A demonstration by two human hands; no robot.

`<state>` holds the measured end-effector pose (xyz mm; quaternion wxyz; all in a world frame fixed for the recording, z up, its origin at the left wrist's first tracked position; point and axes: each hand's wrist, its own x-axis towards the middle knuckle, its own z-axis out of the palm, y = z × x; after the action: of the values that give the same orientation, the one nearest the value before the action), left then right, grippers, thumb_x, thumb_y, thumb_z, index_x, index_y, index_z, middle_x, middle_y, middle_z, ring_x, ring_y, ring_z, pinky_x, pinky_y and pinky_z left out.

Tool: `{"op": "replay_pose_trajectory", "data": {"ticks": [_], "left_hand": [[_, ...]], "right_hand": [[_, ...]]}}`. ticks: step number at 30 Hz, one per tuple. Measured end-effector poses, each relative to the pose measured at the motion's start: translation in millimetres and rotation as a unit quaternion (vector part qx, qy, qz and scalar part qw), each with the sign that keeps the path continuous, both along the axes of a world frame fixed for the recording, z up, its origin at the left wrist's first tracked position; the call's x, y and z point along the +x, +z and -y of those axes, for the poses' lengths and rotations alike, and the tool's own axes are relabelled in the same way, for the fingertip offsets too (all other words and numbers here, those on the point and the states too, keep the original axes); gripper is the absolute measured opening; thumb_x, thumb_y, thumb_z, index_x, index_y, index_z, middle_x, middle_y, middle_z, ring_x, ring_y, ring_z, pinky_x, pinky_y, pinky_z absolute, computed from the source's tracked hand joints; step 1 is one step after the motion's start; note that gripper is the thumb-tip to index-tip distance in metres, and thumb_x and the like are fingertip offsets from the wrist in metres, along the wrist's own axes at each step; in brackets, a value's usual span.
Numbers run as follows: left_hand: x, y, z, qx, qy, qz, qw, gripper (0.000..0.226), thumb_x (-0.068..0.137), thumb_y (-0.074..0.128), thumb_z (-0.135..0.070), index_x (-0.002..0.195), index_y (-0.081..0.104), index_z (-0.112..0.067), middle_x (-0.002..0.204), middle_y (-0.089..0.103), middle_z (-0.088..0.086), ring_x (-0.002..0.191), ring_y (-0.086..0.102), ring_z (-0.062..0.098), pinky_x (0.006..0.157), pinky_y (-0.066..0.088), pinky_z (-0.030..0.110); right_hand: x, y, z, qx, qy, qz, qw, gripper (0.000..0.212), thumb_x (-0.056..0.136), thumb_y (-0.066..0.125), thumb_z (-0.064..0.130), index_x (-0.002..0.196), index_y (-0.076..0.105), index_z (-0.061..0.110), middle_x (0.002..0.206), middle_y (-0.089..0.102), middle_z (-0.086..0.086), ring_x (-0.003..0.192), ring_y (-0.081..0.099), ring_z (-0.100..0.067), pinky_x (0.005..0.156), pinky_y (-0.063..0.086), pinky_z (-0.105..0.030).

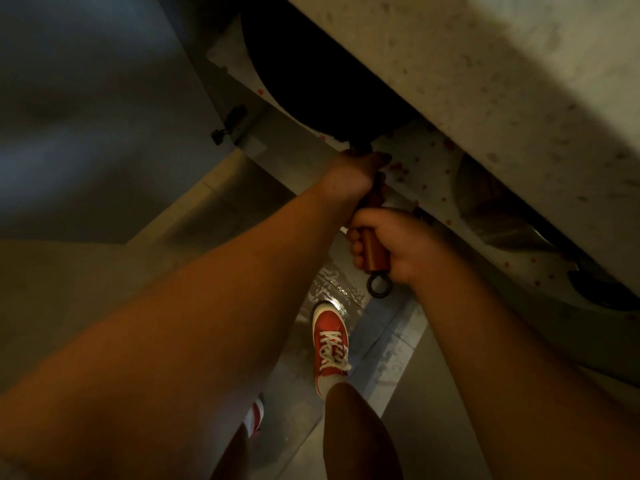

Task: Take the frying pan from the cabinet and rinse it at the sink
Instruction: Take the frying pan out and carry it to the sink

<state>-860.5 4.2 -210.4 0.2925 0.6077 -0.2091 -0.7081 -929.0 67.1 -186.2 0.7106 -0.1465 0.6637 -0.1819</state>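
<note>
A dark frying pan (311,74) lies on the cabinet shelf (426,168), which is lined with white paper with red dots. Its brown wooden handle (377,254) sticks out over the shelf edge and ends in a black hanging ring. My left hand (356,171) is closed around the handle close to the pan body. My right hand (398,244) grips the handle's outer end, just above the ring. Most of the pan is hidden in shadow under the speckled stone countertop (502,81).
The grey cabinet door (97,98) stands open at the left, hinge visible. Another dark metal pot or lid (495,209) rests on the shelf to the right. Below are a tiled floor and my red sneakers (329,344).
</note>
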Motion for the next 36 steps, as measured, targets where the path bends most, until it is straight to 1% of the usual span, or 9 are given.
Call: {"op": "replay_pose_trajectory", "data": {"ticks": [3, 7, 15, 20, 23, 25, 29, 33, 36], "left_hand": [[12, -3, -2, -0.033, -0.067, 0.072, 0.995, 0.034, 0.090, 0.060, -0.010, 0.057, 0.053, -0.010, 0.037, 0.052, 0.002, 0.032, 0.047, 0.019, 0.042, 0.042, 0.023], [25, 0, -18, -0.035, -0.102, 0.095, 0.990, 0.048, 0.083, 0.058, -0.009, 0.036, 0.058, -0.014, 0.035, 0.054, 0.001, 0.032, 0.050, 0.017, 0.045, 0.045, 0.024], [52, 24, -108, -0.010, -0.096, 0.091, 0.991, 0.035, 0.083, 0.056, -0.007, 0.048, 0.055, -0.012, 0.039, 0.055, 0.001, 0.041, 0.055, 0.019, 0.045, 0.046, 0.024], [77, 70, -172, 0.011, -0.110, 0.090, 0.990, 0.030, 0.085, 0.054, -0.003, 0.055, 0.054, -0.006, 0.048, 0.055, 0.010, 0.035, 0.054, 0.012, 0.038, 0.042, 0.016], [94, 102, -206, 0.026, -0.124, 0.095, 0.987, 0.029, 0.085, 0.054, -0.004, 0.056, 0.056, -0.005, 0.049, 0.056, 0.010, 0.036, 0.055, 0.013, 0.039, 0.044, 0.017], [106, 121, -230, 0.042, -0.131, 0.099, 0.985, 0.027, 0.084, 0.054, -0.006, 0.058, 0.059, -0.005, 0.049, 0.058, 0.010, 0.040, 0.058, 0.015, 0.045, 0.048, 0.021], [128, 154, -271, 0.054, -0.140, 0.118, 0.982, 0.015, 0.085, 0.059, -0.014, 0.074, 0.065, -0.005, 0.073, 0.063, 0.018, 0.069, 0.061, 0.026, 0.070, 0.055, 0.042], [150, 188, -310, 0.068, -0.131, 0.089, 0.985, 0.013, 0.085, 0.060, -0.017, 0.078, 0.064, -0.007, 0.074, 0.064, 0.014, 0.070, 0.063, 0.025, 0.062, 0.051, 0.032], [163, 215, -330, 0.068, -0.154, 0.107, 0.980, 0.015, 0.084, 0.061, -0.019, 0.075, 0.065, -0.007, 0.079, 0.067, 0.016, 0.074, 0.065, 0.027, 0.072, 0.055, 0.039]], "right_hand": [[19, -5, -10, -0.036, -0.011, -0.037, 0.999, 0.023, 0.085, 0.055, 0.004, 0.064, 0.053, 0.013, 0.038, 0.046, 0.005, 0.030, 0.042, -0.008, 0.034, 0.038, -0.018], [34, -2, -30, -0.067, 0.004, -0.075, 0.995, 0.024, 0.079, 0.056, 0.008, 0.056, 0.054, 0.015, 0.038, 0.047, 0.004, 0.033, 0.043, -0.010, 0.037, 0.040, -0.021], [55, 26, -115, -0.040, 0.048, -0.096, 0.993, 0.024, 0.075, 0.054, 0.008, 0.052, 0.051, 0.014, 0.034, 0.046, 0.002, 0.027, 0.043, -0.012, 0.033, 0.037, -0.018], [79, 57, -181, -0.004, 0.039, -0.081, 0.996, 0.015, 0.068, 0.056, 0.012, 0.054, 0.053, 0.014, 0.038, 0.047, 0.000, 0.031, 0.045, -0.015, 0.038, 0.042, -0.023], [95, 87, -216, 0.014, 0.034, -0.056, 0.998, 0.022, 0.063, 0.055, 0.014, 0.042, 0.055, 0.020, 0.038, 0.048, -0.002, 0.030, 0.045, -0.015, 0.038, 0.042, -0.024], [106, 108, -238, 0.023, 0.032, -0.043, 0.998, 0.026, 0.060, 0.054, 0.014, 0.035, 0.056, 0.020, 0.038, 0.048, -0.003, 0.032, 0.045, -0.017, 0.040, 0.042, -0.026], [127, 150, -278, 0.037, 0.029, -0.033, 0.998, 0.028, 0.062, 0.056, 0.013, 0.035, 0.059, 0.020, 0.040, 0.049, -0.002, 0.035, 0.047, -0.017, 0.042, 0.043, -0.027], [147, 190, -316, 0.023, 0.016, -0.011, 1.000, 0.029, 0.065, 0.059, 0.015, 0.038, 0.062, 0.023, 0.043, 0.051, 0.001, 0.037, 0.050, -0.014, 0.044, 0.046, -0.027], [162, 221, -341, 0.024, 0.000, -0.013, 1.000, 0.031, 0.066, 0.060, 0.015, 0.036, 0.064, 0.024, 0.043, 0.053, 0.001, 0.036, 0.051, -0.013, 0.042, 0.047, -0.024]]}}
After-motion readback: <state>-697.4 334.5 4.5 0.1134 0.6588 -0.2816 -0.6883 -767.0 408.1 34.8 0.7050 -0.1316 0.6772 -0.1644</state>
